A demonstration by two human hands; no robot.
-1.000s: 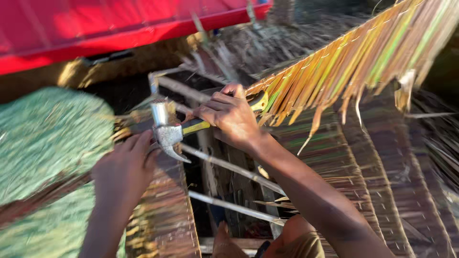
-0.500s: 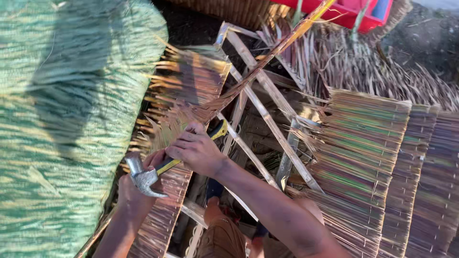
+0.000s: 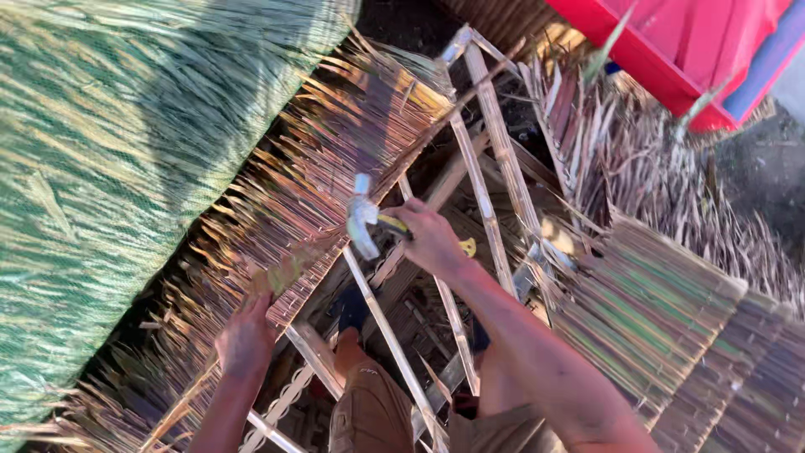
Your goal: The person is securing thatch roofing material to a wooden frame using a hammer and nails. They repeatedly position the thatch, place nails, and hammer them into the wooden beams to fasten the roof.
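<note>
Your right hand (image 3: 432, 239) is gripping a yellow-handled steel claw hammer (image 3: 366, 223); your left hand (image 3: 246, 340) is pressing the dried palm-leaf thatch panel (image 3: 335, 159) against a wooden batten (image 3: 314, 356).

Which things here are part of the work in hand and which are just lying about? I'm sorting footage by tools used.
In use:
- hammer, held in the right hand
- thatch panel, pressed down by the left hand
- wooden frame under the panel

Lying about:
- green netted thatch at left
- red tarp at top right
- spare thatch panels at right
</note>
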